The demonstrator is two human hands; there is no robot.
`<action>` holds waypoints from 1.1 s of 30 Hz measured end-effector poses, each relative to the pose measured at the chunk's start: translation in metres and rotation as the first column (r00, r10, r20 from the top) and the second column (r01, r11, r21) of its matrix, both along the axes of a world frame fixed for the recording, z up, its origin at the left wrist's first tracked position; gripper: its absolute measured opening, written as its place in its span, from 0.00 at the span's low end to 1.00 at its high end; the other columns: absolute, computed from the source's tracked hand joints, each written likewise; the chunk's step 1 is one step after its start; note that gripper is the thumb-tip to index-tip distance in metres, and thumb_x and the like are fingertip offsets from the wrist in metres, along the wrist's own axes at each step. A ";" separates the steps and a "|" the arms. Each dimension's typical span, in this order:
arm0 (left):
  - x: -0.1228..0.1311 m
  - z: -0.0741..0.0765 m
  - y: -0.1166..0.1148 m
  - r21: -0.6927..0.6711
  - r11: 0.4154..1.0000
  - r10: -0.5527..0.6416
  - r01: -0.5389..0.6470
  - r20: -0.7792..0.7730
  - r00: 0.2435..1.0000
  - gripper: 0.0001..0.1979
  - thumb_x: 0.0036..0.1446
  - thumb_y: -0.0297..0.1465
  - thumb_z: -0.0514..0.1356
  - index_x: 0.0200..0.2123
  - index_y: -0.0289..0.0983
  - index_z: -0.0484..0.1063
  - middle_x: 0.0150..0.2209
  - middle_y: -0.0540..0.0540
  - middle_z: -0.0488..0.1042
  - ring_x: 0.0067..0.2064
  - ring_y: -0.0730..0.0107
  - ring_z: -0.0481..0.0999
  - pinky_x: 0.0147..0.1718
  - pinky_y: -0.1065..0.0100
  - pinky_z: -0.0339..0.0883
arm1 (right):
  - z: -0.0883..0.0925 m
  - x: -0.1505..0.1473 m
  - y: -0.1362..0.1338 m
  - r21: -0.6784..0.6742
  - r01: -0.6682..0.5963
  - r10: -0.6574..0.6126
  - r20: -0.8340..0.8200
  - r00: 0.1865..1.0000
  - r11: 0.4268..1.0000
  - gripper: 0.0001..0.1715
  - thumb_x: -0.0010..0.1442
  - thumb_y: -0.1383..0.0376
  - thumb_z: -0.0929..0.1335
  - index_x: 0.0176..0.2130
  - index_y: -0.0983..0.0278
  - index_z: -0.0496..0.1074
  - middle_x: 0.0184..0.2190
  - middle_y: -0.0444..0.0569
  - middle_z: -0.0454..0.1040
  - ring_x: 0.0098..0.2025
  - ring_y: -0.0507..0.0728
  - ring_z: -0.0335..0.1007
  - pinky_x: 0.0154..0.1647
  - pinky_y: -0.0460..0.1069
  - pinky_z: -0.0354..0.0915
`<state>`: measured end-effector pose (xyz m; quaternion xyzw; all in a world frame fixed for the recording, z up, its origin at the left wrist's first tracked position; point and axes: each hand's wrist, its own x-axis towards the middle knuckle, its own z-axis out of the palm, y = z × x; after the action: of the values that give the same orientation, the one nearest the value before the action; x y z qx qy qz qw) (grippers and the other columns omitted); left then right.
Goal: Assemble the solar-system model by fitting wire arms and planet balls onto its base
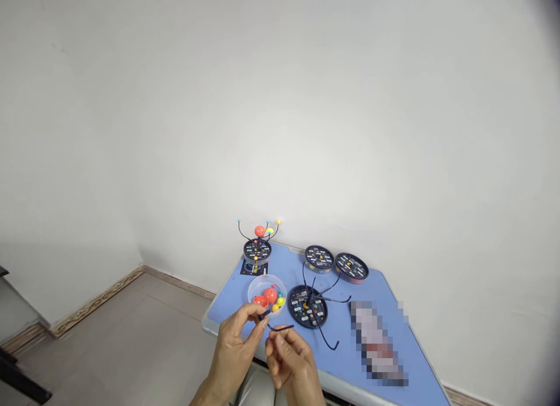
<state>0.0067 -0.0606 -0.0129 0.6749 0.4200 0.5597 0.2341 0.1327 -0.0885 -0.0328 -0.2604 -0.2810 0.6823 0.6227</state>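
Over the table's front edge, my left hand [236,345] pinches one end of a thin black curved rod [282,328] between thumb and forefinger. My right hand [292,359] is closed at the rod's other end, its fingers curled and touching it. Just beyond them stands a clear round tub [250,294] with red half-shells [270,296] and small yellow and blue balls [280,301]. Right of the tub lies a round black base [296,318] printed with planets, several bent black arms [326,333] spreading from its centre.
An assembled solar-system model [257,251] stands at the back left on a dark printed card [247,270]. Two round containers with black printed lids [319,257] [352,267] sit at the back. A blurred-out flat item [376,345] lies on the blue table [341,368]. The wall [350,132] rises behind.
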 end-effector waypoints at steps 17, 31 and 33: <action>-0.001 -0.014 0.001 -0.057 0.998 0.036 -0.037 -0.018 0.999 0.09 0.57 0.38 0.62 0.36 0.40 0.77 0.32 0.48 0.82 0.34 0.64 0.81 0.36 0.69 0.76 | -0.016 -0.003 0.011 0.088 0.129 -0.141 0.144 0.979 0.988 0.24 0.53 0.47 0.75 0.29 0.67 0.76 0.21 0.44 0.71 0.17 0.46 0.58 0.15 0.41 0.54; 0.001 -0.011 0.000 -0.159 0.987 0.017 -0.008 0.058 0.998 0.12 0.56 0.41 0.63 0.36 0.38 0.77 0.33 0.46 0.82 0.36 0.62 0.81 0.38 0.66 0.76 | -0.003 0.000 0.007 0.098 0.188 -0.210 0.321 0.924 0.977 0.29 0.50 0.43 0.74 0.25 0.66 0.71 0.17 0.41 0.67 0.16 0.46 0.55 0.15 0.42 0.54; -0.001 -0.010 -0.001 -0.168 0.985 0.041 -0.026 0.090 0.995 0.13 0.55 0.41 0.64 0.37 0.38 0.78 0.34 0.46 0.82 0.36 0.62 0.81 0.38 0.67 0.76 | -0.001 0.003 0.006 0.102 0.202 -0.224 0.318 0.921 0.974 0.28 0.51 0.43 0.73 0.25 0.65 0.71 0.17 0.41 0.67 0.17 0.46 0.55 0.16 0.42 0.54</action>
<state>0.0052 -0.0611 -0.0232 0.6191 0.4652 0.5572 0.2996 0.1353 -0.0830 -0.0334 -0.3782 -0.3732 0.5480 0.6461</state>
